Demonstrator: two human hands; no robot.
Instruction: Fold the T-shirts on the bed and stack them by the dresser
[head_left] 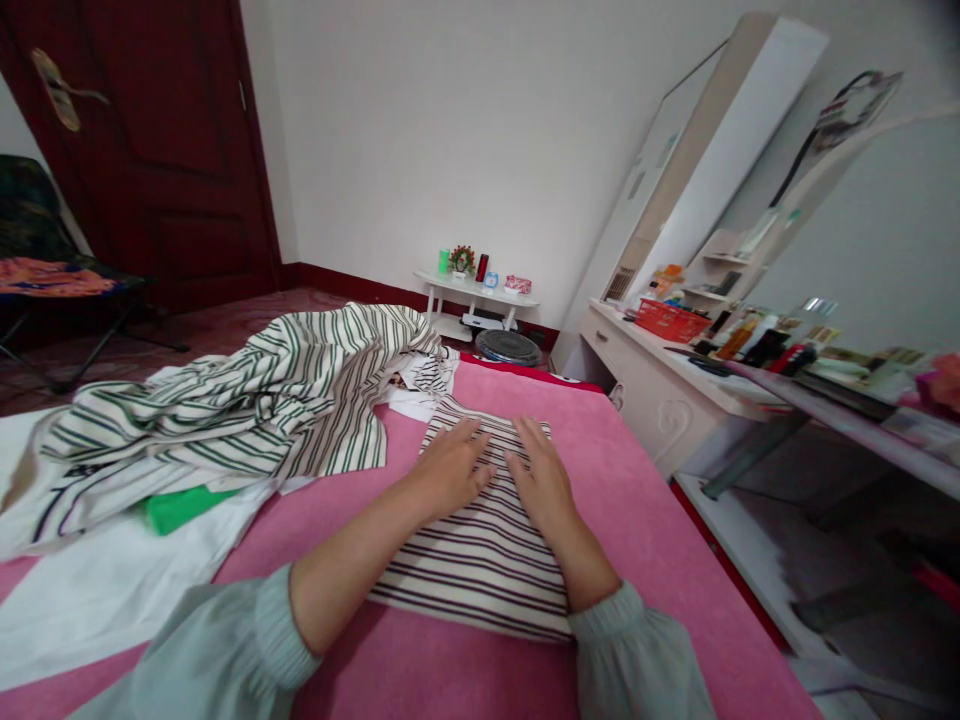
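Two bare hands lay flat on a folded striped garment (pixel 480 555) spread across a pink blanket (pixel 637 480) on a bed. The left hand (pixel 450 468) and the right hand (pixel 541 482) rested side by side, palms down and fingers stretched open, pressing on the far half of the cream cloth with its dark stripes; neither gripped anything. Pale grey-green sleeves (pixel 240 650) covered both forearms up to gathered cuffs.

The folded piece sat directly beneath the palms and ran back toward the wearer between the two wrists, its near edge just ahead of the right cuff. Beyond the fingertips it touched a small crumpled white item (pixel 420 385). To the left of the left hand, a loose heap of green-striped clothing (pixel 262 400) was piled, with a bright green cloth (pixel 180 505) showing under its near edge and a white sheet (pixel 97 590) below that.

Well to the right of the right hand stood a pale dresser (pixel 660 400) carrying a red basket (pixel 671 320) and bottles, its mirror leaning above. Far beyond the hands, a small white side table (pixel 476 292) held small items against the wall, and a dark round object (pixel 508 347) lay on the floor before it. Far left stood a dark red door (pixel 165 130) and a folding chair (pixel 52 270).
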